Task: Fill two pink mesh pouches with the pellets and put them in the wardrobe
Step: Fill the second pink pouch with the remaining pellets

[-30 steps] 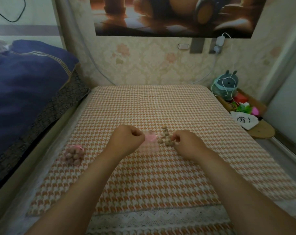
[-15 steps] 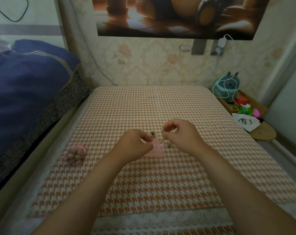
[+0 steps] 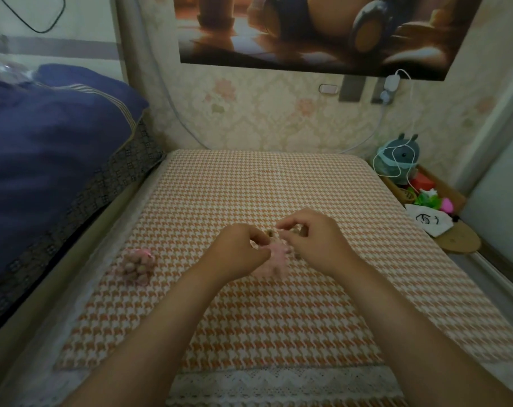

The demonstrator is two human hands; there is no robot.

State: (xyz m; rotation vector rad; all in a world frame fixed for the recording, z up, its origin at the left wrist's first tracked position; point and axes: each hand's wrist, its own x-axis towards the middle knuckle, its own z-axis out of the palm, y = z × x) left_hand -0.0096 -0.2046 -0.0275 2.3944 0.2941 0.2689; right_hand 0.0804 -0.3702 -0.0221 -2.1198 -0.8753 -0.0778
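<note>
A pink mesh pouch (image 3: 274,259) hangs between my hands above the orange houndstooth mat (image 3: 278,318). My left hand (image 3: 240,251) pinches its left edge. At the pouch mouth my right hand (image 3: 314,239) has thumb and fingers pinched together; what they hold is too small to tell. A few brown pellets (image 3: 297,254) show on the mat behind and beside my hands, mostly hidden. A second pink pouch (image 3: 138,265), filled with pellets, lies on the mat to the left.
A dark blue quilt (image 3: 52,160) is piled on the bed at left. A small wooden stand (image 3: 455,242) at right carries a teal plush, a white cable, toys and a white bag. The wallpapered wall closes off the far side.
My right hand left the pellet pile and rose to the pouch mouth. My left hand has lifted the pouch slightly and holds it there.
</note>
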